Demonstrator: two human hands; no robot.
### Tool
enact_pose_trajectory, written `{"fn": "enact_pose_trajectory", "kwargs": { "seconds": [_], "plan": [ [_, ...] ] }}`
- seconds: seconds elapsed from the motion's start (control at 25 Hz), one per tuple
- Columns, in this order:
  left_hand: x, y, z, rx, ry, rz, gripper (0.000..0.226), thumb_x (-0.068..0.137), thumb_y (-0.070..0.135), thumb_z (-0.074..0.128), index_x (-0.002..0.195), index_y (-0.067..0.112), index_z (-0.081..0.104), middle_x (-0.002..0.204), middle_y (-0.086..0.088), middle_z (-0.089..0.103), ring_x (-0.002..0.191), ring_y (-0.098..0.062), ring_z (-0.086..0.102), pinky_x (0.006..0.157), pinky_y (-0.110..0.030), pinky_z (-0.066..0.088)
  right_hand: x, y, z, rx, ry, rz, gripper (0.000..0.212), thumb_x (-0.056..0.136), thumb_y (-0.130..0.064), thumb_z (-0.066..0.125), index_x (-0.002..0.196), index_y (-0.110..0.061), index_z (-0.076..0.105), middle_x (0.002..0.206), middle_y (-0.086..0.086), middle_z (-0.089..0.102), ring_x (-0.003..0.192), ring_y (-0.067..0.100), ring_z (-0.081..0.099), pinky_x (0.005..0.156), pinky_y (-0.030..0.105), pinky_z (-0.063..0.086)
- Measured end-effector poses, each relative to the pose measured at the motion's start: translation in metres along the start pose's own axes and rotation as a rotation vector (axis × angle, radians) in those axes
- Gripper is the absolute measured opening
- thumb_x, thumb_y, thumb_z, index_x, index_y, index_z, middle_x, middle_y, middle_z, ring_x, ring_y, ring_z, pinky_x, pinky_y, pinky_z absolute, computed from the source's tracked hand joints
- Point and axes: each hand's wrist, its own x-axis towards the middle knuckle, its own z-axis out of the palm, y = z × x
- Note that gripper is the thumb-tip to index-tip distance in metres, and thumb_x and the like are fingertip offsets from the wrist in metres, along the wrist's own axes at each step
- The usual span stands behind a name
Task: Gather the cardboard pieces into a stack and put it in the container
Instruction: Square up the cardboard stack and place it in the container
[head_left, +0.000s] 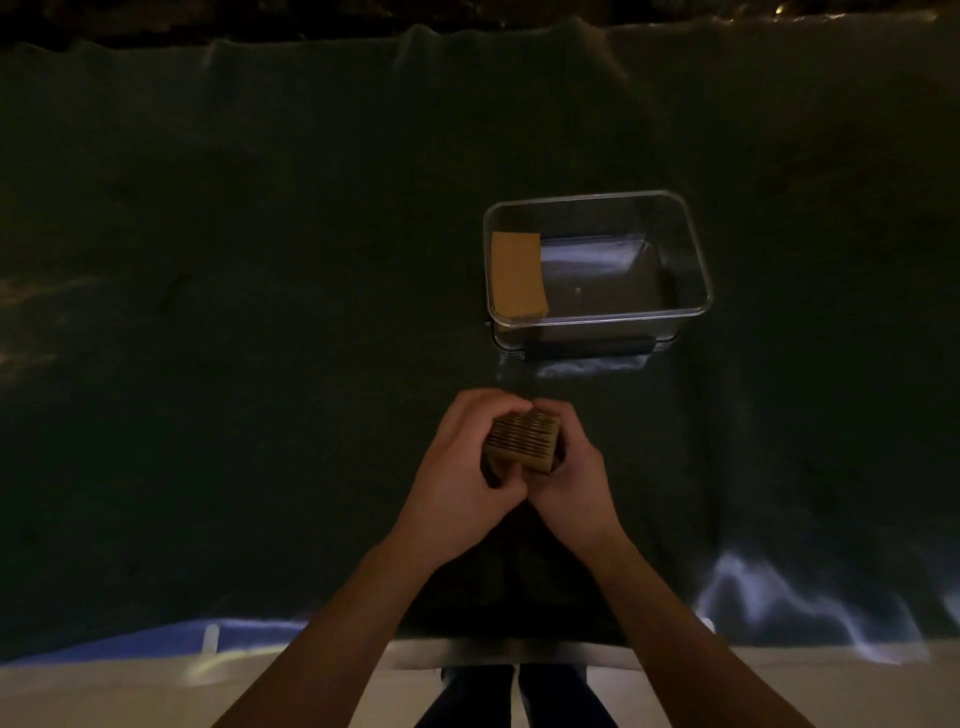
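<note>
A stack of brown cardboard pieces (523, 439) is held between both hands above the dark cloth, its corrugated edges facing up. My left hand (464, 470) wraps its left side and my right hand (570, 480) wraps its right side, fingers curled over the far edge. Beyond the hands stands a clear plastic container (696, 260), open at the top. One flat cardboard piece (518, 274) lies inside it against the left wall.
A dark green cloth (260, 312) covers the table. Its near edge (311, 631) runs just below my forearms, with pale floor and my legs beneath. The room is dim.
</note>
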Motion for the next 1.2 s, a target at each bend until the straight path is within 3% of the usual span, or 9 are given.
{"fn": "enact_pose_trajectory", "kwargs": {
  "seconds": [0.12, 0.28, 0.44, 0.52, 0.6, 0.68, 0.84, 1.0, 1.2],
  "plan": [
    [-0.008, -0.012, 0.015, 0.093, -0.043, -0.075, 0.077, 0.075, 0.011, 0.075, 0.134, 0.045, 0.039, 0.144, 0.018, 0.031, 0.129, -0.001, 0.043, 0.101, -0.028, 0.050, 0.000, 0.015, 0.006, -0.073, 0.016, 0.085, 0.059, 0.067, -0.027, 0.079, 0.110, -0.055, 0.049, 0.107, -0.016, 0.068, 0.103, -0.003, 0.064, 0.087, 0.024, 0.055],
    [-0.012, -0.022, 0.020, 0.172, -0.085, -0.098, 0.086, 0.079, 0.021, 0.068, 0.149, 0.042, 0.024, 0.160, 0.013, 0.013, 0.140, -0.010, 0.034, 0.101, -0.040, 0.051, -0.003, 0.025, 0.012, -0.172, 0.009, 0.125, 0.067, 0.062, -0.044, 0.075, 0.119, -0.050, 0.041, 0.109, -0.022, 0.063, 0.104, -0.010, 0.061, 0.086, 0.017, 0.050],
    [-0.015, -0.020, 0.008, 0.433, 0.006, 0.054, 0.093, 0.085, 0.044, 0.056, 0.159, 0.031, 0.001, 0.168, -0.001, -0.007, 0.154, -0.023, 0.000, 0.120, -0.056, 0.021, 0.000, 0.023, 0.013, -0.194, 0.011, 0.106, 0.059, 0.071, -0.039, 0.078, 0.117, -0.050, 0.042, 0.110, -0.020, 0.066, 0.104, -0.003, 0.063, 0.090, 0.029, 0.055],
    [-0.023, -0.014, 0.003, 0.442, 0.145, 0.149, 0.095, 0.089, 0.046, 0.053, 0.159, 0.018, -0.005, 0.167, -0.006, -0.012, 0.154, -0.029, -0.002, 0.122, -0.052, 0.010, -0.001, 0.025, 0.013, -0.195, 0.006, 0.102, 0.059, 0.073, -0.033, 0.081, 0.118, -0.045, 0.044, 0.112, -0.013, 0.068, 0.105, 0.002, 0.065, 0.091, 0.035, 0.056],
    [-0.030, -0.009, 0.007, 0.538, 0.060, 0.229, 0.093, 0.091, 0.047, 0.049, 0.157, 0.010, -0.004, 0.166, -0.007, -0.009, 0.153, -0.031, 0.005, 0.123, -0.050, 0.010, -0.001, 0.024, 0.012, -0.189, -0.003, 0.121, 0.059, 0.072, -0.031, 0.081, 0.117, -0.044, 0.044, 0.112, -0.010, 0.068, 0.104, 0.005, 0.065, 0.091, 0.038, 0.056],
    [-0.035, -0.009, 0.011, 0.675, -0.113, 0.255, 0.087, 0.093, 0.051, 0.044, 0.156, 0.013, -0.003, 0.166, -0.006, -0.003, 0.153, -0.026, 0.008, 0.121, -0.050, 0.020, -0.002, 0.022, 0.013, -0.189, -0.019, 0.133, 0.059, 0.073, -0.031, 0.080, 0.119, -0.041, 0.044, 0.112, -0.010, 0.067, 0.103, 0.006, 0.065, 0.090, 0.039, 0.056],
    [-0.031, -0.011, 0.010, 0.579, 0.054, 0.219, 0.085, 0.096, 0.051, 0.038, 0.158, 0.010, -0.003, 0.167, -0.005, -0.004, 0.154, -0.025, 0.002, 0.124, -0.045, 0.005, -0.001, 0.022, 0.016, -0.185, 0.000, 0.126, 0.059, 0.073, -0.022, 0.082, 0.116, -0.040, 0.045, 0.111, -0.007, 0.068, 0.102, 0.009, 0.066, 0.089, 0.042, 0.056],
    [-0.034, -0.017, 0.021, 0.686, -0.130, 0.209, 0.080, 0.096, 0.053, 0.038, 0.156, 0.015, 0.001, 0.166, -0.007, 0.005, 0.154, -0.021, 0.005, 0.121, -0.045, 0.009, -0.002, 0.020, 0.017, -0.188, -0.020, 0.128, 0.054, 0.071, -0.040, 0.073, 0.109, -0.060, 0.040, 0.113, -0.013, 0.065, 0.105, 0.004, 0.064, 0.090, 0.038, 0.056],
    [-0.030, -0.017, 0.022, 0.629, -0.100, 0.198, 0.077, 0.098, 0.057, 0.033, 0.156, 0.019, -0.001, 0.167, -0.003, 0.000, 0.154, -0.017, -0.002, 0.121, -0.045, 0.007, 0.001, 0.021, 0.016, -0.189, -0.033, 0.131, 0.059, 0.076, -0.028, 0.076, 0.109, -0.063, 0.041, 0.115, -0.013, 0.065, 0.106, 0.003, 0.063, 0.091, 0.042, 0.055]
  ]
}}
